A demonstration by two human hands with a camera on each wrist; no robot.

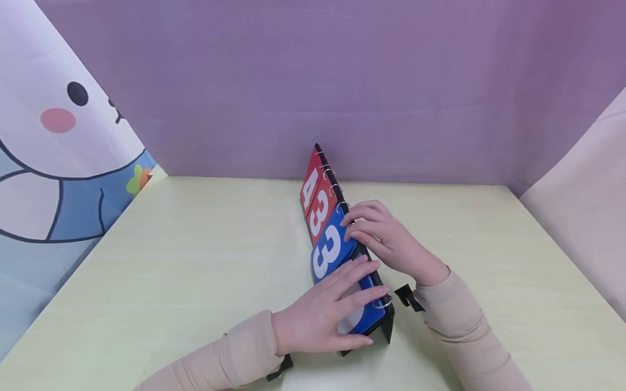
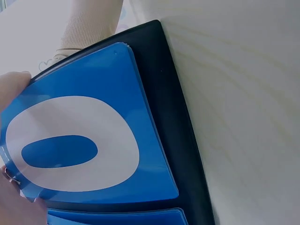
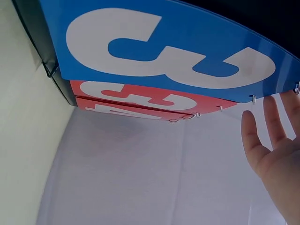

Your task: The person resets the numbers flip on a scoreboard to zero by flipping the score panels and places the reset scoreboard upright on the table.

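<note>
A tabletop flip scoreboard point(image 1: 318, 214) stands like a tent on the table, running away from me. Its ring-bound cards show a red 4, a red 3, a blue 3 point(image 3: 215, 58) and, nearest me, a blue 0 point(image 2: 112, 145). My left hand point(image 1: 327, 309) rests across the blue 0 card with its fingers spread, fingertips at the ringed top edge. Fingers of my right hand point(image 1: 391, 239) touch the top edge by the blue 3 card's rings. Seen in the right wrist view, my right hand point(image 3: 281, 164) has extended fingers, their tips partly behind that edge.
The scoreboard stands on a pale wood-look table point(image 1: 220, 244). A purple cloth wall point(image 1: 313, 92) rises behind it, and a cartoon-print cloth point(image 1: 34, 152) hangs at the left. Black straps point(image 1: 408, 297) hang near my sleeves.
</note>
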